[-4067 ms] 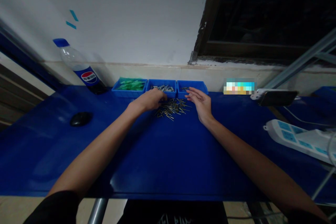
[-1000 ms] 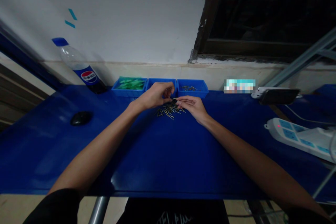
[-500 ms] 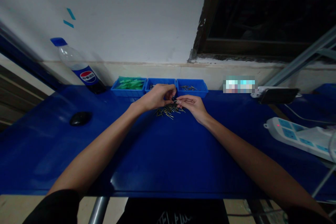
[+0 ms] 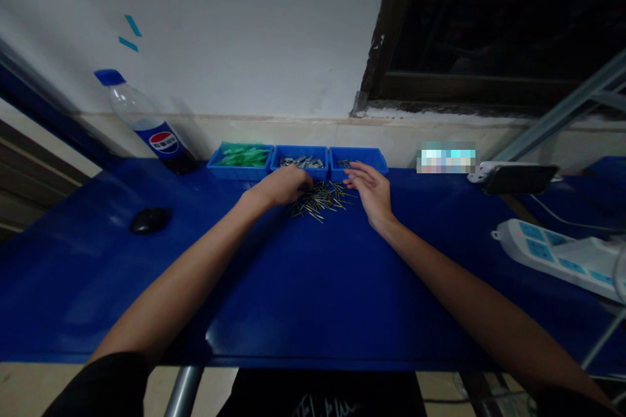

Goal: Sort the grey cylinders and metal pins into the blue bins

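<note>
A loose pile of thin brass-coloured metal pins [image 4: 320, 201] lies on the blue table. My left hand [image 4: 289, 184] reaches into its far left side, fingers curled down and closed; whatever is at the fingertips is hidden. My right hand [image 4: 372, 190] is to the right of the pile, fingers apart at the front of the right blue bin [image 4: 376, 159], with nothing visible in them. Some similar pins [image 4: 343, 163] lie in that bin, partly behind the fingers. The middle blue bin [image 4: 320, 174] contains small silvery metal parts [image 4: 306, 161].
The left blue bin [image 4: 239, 173] holds green plastic pieces [image 4: 244, 155]. A cola bottle [image 4: 163, 140] and a black computer mouse [image 4: 149, 221] stand to the left. On the right are a propped phone [image 4: 518, 178] and a white power strip [image 4: 552, 251] with cables.
My hands were together above the pile and have separated. My left hand has dropped lower to the pins; my right hand has moved right to the right bin, its fingers opened.
</note>
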A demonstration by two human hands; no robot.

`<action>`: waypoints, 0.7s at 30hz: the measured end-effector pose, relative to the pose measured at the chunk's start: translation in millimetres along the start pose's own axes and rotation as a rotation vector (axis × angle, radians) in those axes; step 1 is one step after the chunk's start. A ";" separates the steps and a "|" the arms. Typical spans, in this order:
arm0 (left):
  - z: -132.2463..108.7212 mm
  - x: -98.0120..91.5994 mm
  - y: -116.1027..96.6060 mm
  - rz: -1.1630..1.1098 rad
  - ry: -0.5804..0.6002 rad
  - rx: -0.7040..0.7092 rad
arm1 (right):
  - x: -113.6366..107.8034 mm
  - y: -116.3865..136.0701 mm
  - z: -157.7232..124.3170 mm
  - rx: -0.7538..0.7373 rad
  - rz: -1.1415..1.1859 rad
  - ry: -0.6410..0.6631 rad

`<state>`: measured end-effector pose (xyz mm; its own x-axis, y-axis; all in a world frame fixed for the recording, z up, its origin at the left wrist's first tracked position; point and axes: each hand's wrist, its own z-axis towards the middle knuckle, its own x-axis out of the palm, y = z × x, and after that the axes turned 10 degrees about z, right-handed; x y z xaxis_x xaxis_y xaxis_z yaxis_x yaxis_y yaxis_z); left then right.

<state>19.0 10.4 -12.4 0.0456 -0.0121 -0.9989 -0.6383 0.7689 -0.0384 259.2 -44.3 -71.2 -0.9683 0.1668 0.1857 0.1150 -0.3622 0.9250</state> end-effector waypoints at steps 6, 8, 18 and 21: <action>0.9 -3.4 -6.5 0.124 0.034 -0.039 | 2.5 -0.1 -0.4 0.027 0.045 -0.012; 0.8 -4.3 -8.0 0.135 0.036 -0.045 | 2.7 0.5 -0.3 0.034 0.044 -0.008; 0.1 -7.1 -2.6 0.115 0.062 -0.034 | 2.2 -0.2 -0.8 0.052 0.087 0.008; 0.1 -8.3 -7.5 0.084 0.081 -0.058 | 2.6 -1.9 -0.5 0.058 0.104 0.008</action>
<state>23.5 4.8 -3.8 -0.0704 -0.0027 -0.9975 -0.6807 0.7311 0.0461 256.4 -43.7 -72.6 -0.9522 0.1234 0.2794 0.2276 -0.3233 0.9185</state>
